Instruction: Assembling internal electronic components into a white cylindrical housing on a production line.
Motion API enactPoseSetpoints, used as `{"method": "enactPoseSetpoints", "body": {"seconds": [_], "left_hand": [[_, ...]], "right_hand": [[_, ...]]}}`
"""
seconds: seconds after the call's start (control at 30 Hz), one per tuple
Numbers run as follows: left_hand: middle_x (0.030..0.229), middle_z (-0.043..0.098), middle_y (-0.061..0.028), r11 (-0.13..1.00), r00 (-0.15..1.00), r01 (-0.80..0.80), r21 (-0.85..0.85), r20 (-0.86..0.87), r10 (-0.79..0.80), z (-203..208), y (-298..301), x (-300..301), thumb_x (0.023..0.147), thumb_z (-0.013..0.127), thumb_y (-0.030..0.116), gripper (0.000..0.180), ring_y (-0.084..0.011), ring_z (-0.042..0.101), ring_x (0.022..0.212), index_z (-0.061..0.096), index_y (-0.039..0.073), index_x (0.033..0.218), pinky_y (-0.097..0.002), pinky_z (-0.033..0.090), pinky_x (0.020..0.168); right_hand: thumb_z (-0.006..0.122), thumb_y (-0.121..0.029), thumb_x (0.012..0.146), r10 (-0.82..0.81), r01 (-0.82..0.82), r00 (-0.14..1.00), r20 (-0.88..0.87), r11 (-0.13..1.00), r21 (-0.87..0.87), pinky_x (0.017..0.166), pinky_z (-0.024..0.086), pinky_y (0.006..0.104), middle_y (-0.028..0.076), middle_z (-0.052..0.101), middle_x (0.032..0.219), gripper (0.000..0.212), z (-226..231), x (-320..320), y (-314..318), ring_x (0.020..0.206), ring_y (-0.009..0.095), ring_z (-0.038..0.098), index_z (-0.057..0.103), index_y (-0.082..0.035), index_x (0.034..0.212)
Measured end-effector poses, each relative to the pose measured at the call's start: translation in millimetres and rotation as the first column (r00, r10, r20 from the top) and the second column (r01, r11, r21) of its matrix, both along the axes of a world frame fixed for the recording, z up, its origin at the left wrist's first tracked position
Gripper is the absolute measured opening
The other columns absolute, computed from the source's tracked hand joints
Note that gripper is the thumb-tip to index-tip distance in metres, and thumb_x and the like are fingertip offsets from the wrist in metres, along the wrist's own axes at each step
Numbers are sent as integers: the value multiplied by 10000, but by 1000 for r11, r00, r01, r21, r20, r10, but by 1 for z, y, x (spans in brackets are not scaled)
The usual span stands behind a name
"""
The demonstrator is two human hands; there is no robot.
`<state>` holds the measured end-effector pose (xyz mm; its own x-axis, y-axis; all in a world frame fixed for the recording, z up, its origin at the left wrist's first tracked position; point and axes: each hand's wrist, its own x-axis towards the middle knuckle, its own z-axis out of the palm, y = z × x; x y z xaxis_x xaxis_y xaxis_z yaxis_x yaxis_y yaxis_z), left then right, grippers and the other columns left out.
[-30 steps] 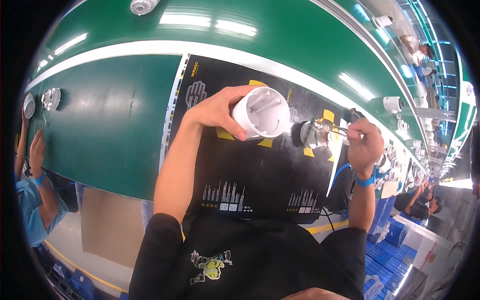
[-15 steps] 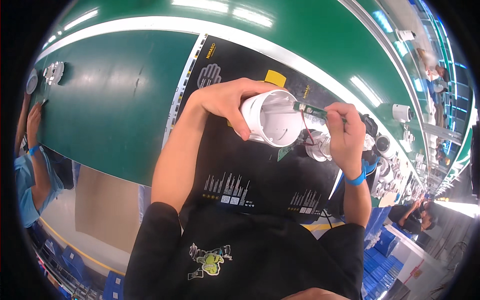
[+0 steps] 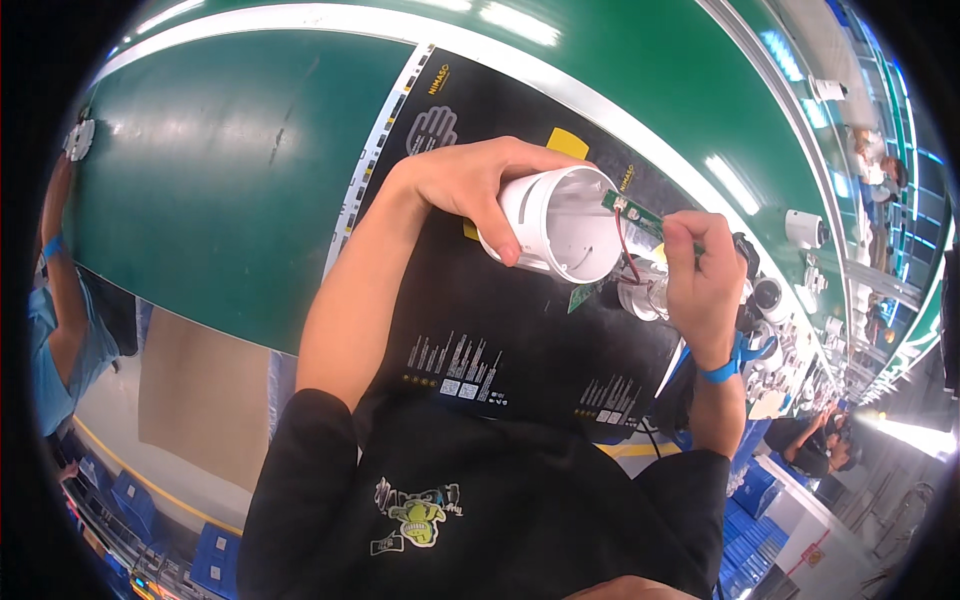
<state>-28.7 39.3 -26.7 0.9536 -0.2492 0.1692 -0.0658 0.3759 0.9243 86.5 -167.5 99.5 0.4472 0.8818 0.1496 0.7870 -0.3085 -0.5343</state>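
Holding white cylindrical housing (image 3: 562, 228) over black mat (image 3: 520, 325), left hand (image 3: 465, 185) wrapped around its left side. Pinching green circuit board (image 3: 640, 216) in right hand (image 3: 703, 275), near housing's far right rim.

White cylindrical housing (image 3: 566, 224) reads as moulded plastic, smooth with a satin sheen; circuit board (image 3: 642, 217) is green-coated rigid laminate, and its dark red wire (image 3: 624, 245) looks plastic-insulated. Black printed mat (image 3: 500, 320) is smooth and mostly matt, green worktop (image 3: 230, 160) smooth with a soft sheen and dark scuffs, green strip (image 3: 640, 80) beyond the white rail (image 3: 300, 16) glossy enough to mirror the lamps. Black T-shirt (image 3: 520, 480) is matt cloth, brown panel (image 3: 205, 400) matt and cardboard-like, blue bins (image 3: 215, 560) plastic-looking; wristband (image 3: 720, 373) material unclear.
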Motion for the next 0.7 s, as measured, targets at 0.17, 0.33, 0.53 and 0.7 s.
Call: {"method": "enactPoseSetpoints", "body": {"seconds": [0.17, 0.33, 0.53, 0.7], "left_hand": [[1182, 589, -92, 999, 999, -31, 37, 14, 31, 5, -3, -1, 438, 904, 296, 994, -174, 558, 1065, 483, 15, 1292, -306, 414, 936], [1164, 597, -91, 998, 999, -20, 59, 28, 19, 3, -4, 0, 441, 894, 269, 972, -177, 567, 1050, 488, 16, 1287, -298, 420, 926], [1145, 605, -86, 996, 1000, 27, 84, 11, -28, 13, -3, -1, 452, 887, 249, 954, -157, 576, 1018, 488, 12, 1285, -291, 445, 887], [1132, 612, -87, 998, 1000, 0, 67, -29, 1, 10, -5, -1, 442, 890, 254, 964, -167, 581, 1008, 490, 19, 1287, -289, 446, 885]], "right_hand": [[603, -59, 873, -42, 39, 997, 61, 998, 49, 576, 479, 304, 142, 630, 765, 77, -8, -10, -10, 638, 281, 625, 545, -15, 897], [613, -56, 864, -6, -7, 989, 149, 996, 89, 555, 475, 311, 144, 635, 761, 76, -7, -10, -11, 622, 296, 623, 550, -20, 885], [628, -69, 846, 159, -137, 970, 182, 982, -130, 481, 428, 338, 124, 598, 647, 79, 23, -4, 4, 541, 294, 580, 552, -44, 848], [626, -76, 837, 42, -32, 997, 70, 990, -138, 458, 402, 365, 112, 565, 582, 92, 24, -9, 12, 501, 306, 551, 540, -51, 814]]}}
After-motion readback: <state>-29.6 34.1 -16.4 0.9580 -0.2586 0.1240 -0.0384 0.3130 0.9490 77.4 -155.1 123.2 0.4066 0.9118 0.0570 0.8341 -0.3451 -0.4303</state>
